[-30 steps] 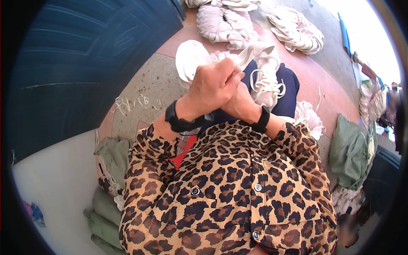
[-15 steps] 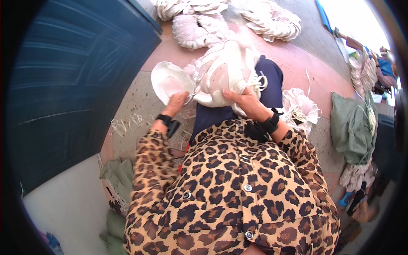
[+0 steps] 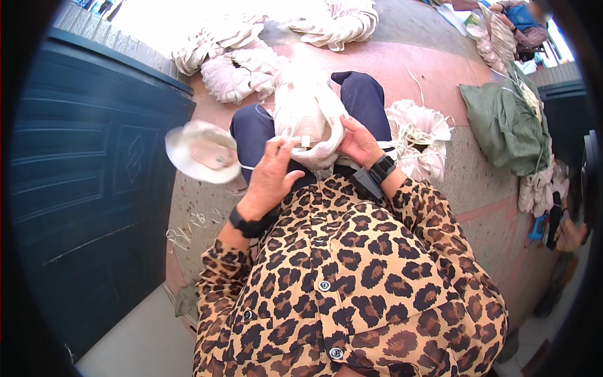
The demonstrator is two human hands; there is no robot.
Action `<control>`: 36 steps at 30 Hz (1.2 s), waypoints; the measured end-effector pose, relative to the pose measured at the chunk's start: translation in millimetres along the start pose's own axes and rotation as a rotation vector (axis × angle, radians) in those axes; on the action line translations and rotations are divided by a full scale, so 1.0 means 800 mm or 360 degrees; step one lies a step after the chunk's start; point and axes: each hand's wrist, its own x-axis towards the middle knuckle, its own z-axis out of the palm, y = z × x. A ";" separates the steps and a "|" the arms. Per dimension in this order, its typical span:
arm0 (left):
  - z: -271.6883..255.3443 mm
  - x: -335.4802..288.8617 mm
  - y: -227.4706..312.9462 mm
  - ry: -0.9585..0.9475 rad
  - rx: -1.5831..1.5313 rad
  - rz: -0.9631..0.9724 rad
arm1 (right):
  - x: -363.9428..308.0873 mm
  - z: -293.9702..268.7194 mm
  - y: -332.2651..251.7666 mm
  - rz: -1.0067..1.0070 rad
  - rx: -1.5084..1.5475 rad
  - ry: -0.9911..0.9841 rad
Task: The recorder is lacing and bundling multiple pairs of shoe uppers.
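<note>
A bundle of pale pinkish-white fabric pieces [image 3: 308, 103] rests between my knees, with a rounded mesh edge and a small white tag facing me. My right hand [image 3: 363, 146] grips its right rim, the thumb on top and the other fingers partly hidden. At the bundle's left side is my left hand [image 3: 267, 179], thumb apart, its fingertips near a bit of white string or fabric. To the left hangs a blurred, cup-shaped white piece [image 3: 202, 154] with a pink inside. A thin white cord runs from it toward my left hand.
Coiled stacks of similar pieces [image 3: 242, 72] lie ahead on the floor. Another heap with laces [image 3: 421, 135] sits by my right knee. A green sack [image 3: 505, 122] stands right; a dark blue door [image 3: 107, 151] is left. Another person [image 3: 524, 25] is at far right.
The cup-shaped piece has gone from my left fingers to hanging farther left. My left hand has moved to the bundle and its thumb has spread. The whole view has shifted.
</note>
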 end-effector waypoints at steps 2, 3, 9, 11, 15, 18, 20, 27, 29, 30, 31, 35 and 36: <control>0.012 0.010 -0.008 -0.0086 0.0259 0.0208 | 0.005 0.007 0.010 -0.0038 -0.0059 -0.0038; 0.015 0.016 -0.013 -0.0114 0.0295 0.0156 | 0.006 0.011 0.010 -0.0034 -0.0027 -0.0104; 0.014 0.019 -0.033 -0.0056 0.0365 0.0061 | -0.027 0.024 0.005 -0.0103 -0.0749 0.0303; 0.009 0.022 -0.034 0.0009 0.0348 0.0027 | -0.035 0.021 0.012 0.0142 -0.0748 0.0487; -0.016 0.023 -0.025 0.0008 -0.0294 -0.0170 | -0.021 0.019 0.047 0.0836 -0.0190 0.0650; -0.033 0.003 -0.012 -0.0203 -0.0585 -0.0358 | -0.009 0.023 0.064 0.0830 0.0181 0.0504; -0.031 -0.003 -0.011 -0.0116 -0.0264 0.0085 | -0.004 0.030 0.067 0.0732 0.0280 0.0598; -0.008 0.022 -0.057 0.0200 -0.0112 -0.0154 | 0.032 0.021 0.051 0.0436 -0.0590 0.0388; -0.005 0.021 -0.065 0.0263 -0.0310 -0.0353 | 0.055 0.006 0.051 0.0381 -0.0362 0.0753; -0.007 0.021 -0.068 0.0311 -0.0296 -0.0297 | 0.067 -0.002 0.049 0.0394 -0.0530 0.0626; -0.007 0.019 -0.070 0.0294 -0.0293 -0.0339 | 0.078 -0.010 0.050 0.0373 -0.0547 0.0541; -0.013 0.022 -0.072 0.0350 -0.0096 -0.0330 | 0.099 -0.020 0.058 0.0325 -0.0640 0.0740; -0.015 0.025 -0.073 0.0365 -0.0101 -0.0337 | 0.098 -0.019 0.060 0.0322 -0.0636 0.0713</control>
